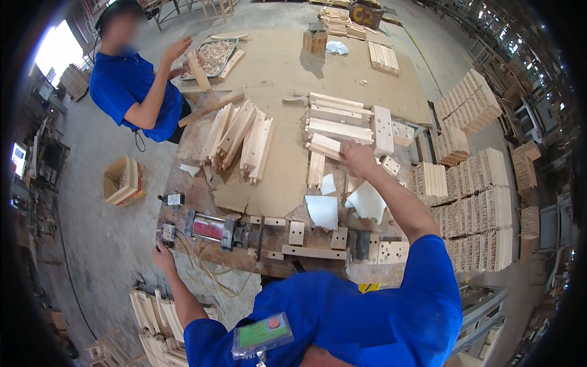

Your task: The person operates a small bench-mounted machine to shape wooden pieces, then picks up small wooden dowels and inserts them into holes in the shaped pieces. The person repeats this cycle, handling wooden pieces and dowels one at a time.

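Note:
My right hand (359, 158) is closed on the end of a pale wooden rail (326, 145), at the near side of a stack of similar rails (339, 128). Down at the bench's left edge, my left hand (164, 258) has its fingers at a small hand valve (167, 232) with hoses; its grip is partly hidden. Between my arms lies a clamp with an air cylinder (208, 229). In line with it are a long wooden bar (313, 252) and drilled wooden blocks (296, 232). Leaning bundles of rails with pegged ends (235, 137) lie to the left.
Across the table a co-worker in blue (137, 92) holds a wooden piece (198, 71) beside a tray of small pieces (214, 56). White foam sheets (322, 211) lie near my right forearm. Tall stacks of wood (471, 211) stand right; a carton (124, 180) sits on the left floor.

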The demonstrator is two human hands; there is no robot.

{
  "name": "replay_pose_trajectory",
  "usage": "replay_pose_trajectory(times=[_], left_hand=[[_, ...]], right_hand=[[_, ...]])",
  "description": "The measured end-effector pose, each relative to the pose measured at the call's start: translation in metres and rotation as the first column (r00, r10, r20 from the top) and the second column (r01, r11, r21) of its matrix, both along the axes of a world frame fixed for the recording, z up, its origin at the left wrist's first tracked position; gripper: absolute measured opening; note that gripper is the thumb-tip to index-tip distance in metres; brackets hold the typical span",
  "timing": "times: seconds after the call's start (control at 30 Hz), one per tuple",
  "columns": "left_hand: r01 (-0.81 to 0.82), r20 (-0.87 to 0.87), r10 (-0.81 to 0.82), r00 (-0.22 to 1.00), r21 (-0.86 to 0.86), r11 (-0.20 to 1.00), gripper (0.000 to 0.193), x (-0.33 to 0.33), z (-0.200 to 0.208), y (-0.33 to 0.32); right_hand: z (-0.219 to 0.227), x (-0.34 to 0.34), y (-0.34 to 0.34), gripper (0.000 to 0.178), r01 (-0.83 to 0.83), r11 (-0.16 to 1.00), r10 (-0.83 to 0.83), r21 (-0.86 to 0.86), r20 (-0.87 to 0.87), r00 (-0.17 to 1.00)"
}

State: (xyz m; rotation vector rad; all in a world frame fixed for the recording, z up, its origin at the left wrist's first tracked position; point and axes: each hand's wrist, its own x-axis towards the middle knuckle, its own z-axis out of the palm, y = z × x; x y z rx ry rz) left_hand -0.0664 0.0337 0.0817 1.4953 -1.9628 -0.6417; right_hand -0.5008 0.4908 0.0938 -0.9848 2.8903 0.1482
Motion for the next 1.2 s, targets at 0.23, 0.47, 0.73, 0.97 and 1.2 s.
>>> replay_pose_trajectory(times=[0.23,0.47,0.73,0.97,1.2], left_hand=[[-0.011,0.059,0.014,0.998,-0.049,0.999,0.048,0.001,0.004,0.0],[-0.042,-0.021,0.042,0.999,0.006,0.999,0.044,-0.012,0.002,0.008],[-0.054,0.052,0.052,0.997,0.021,0.998,0.049,-0.016,0.005,0.011],[0.055,0.564,0.207,0.799,-0.411,0.91,0.049,-0.023,0.001,0.008],[0.279,0.217,-0.222,0.95,-0.281,0.918,0.04,-0.118,-0.034,0.027]], right_hand=[[-0.029,-0.041,-0.03,0.04,-0.102,0.987,0.12,0.127,-0.144,0.982],[-0.055,-0.052,-0.018,0.038,-0.127,0.991,0.134,0.046,-0.294,0.946],[-0.054,-0.051,-0.015,0.041,-0.184,0.982,0.165,-0.036,-0.304,0.938],[-0.057,-0.033,-0.003,0.054,-0.158,0.973,0.083,-0.17,-0.382,0.92],[-0.053,0.059,-0.007,0.057,0.046,0.809,-0.009,-0.586,0.066,0.998]])
